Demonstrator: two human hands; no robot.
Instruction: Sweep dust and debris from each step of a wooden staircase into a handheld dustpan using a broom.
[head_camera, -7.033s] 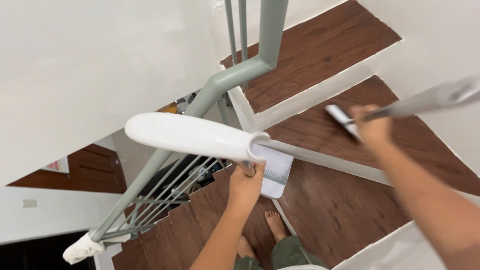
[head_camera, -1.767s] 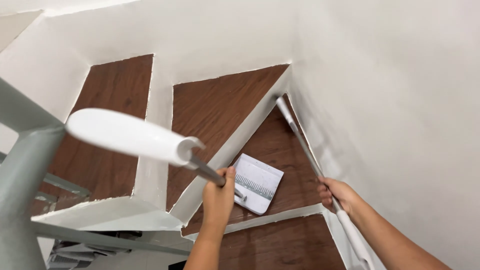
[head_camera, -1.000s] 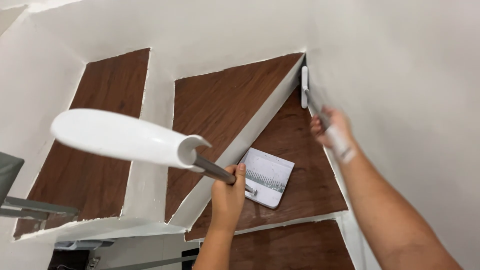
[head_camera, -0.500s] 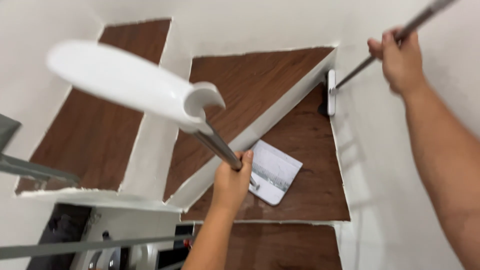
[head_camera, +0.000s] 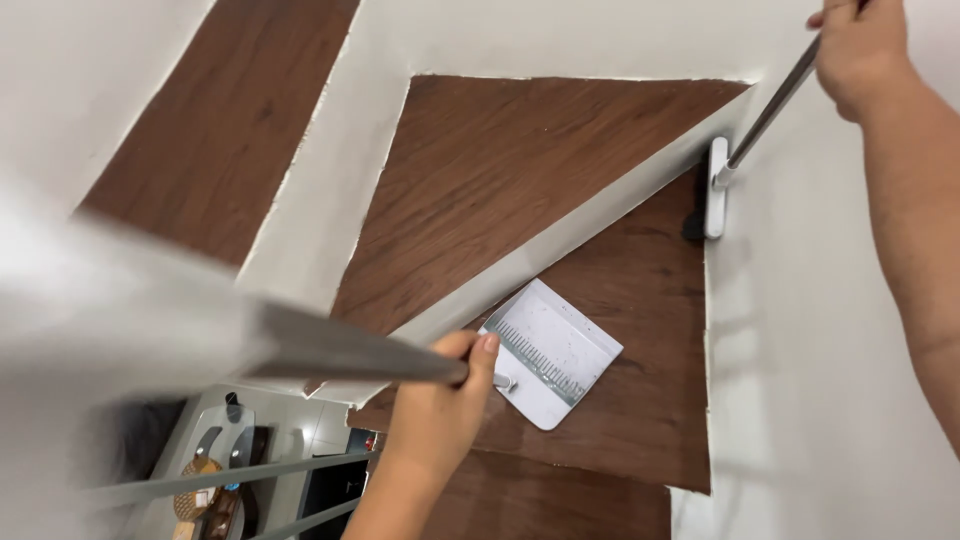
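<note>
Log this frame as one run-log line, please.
left hand: grips dustpan pole | right hand: grips broom pole | dustpan: on stair tread

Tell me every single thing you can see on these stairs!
White plastic dustpan: one, white, flat on the lower brown step.
Long metal dustpan handle: one, grey, blurred white grip close to the camera at left.
White broom head: one, white, in the far corner of that step against the wall.
Thin metal broom pole: one, grey, rising to the upper right.
Brown wood-look steps: at least four, wedge-shaped, with white risers.
Grey railing bars: two, bottom left.
Left hand: fingers wrapped round the dustpan handle.
Right hand: gripping the broom pole, top right.
</note>
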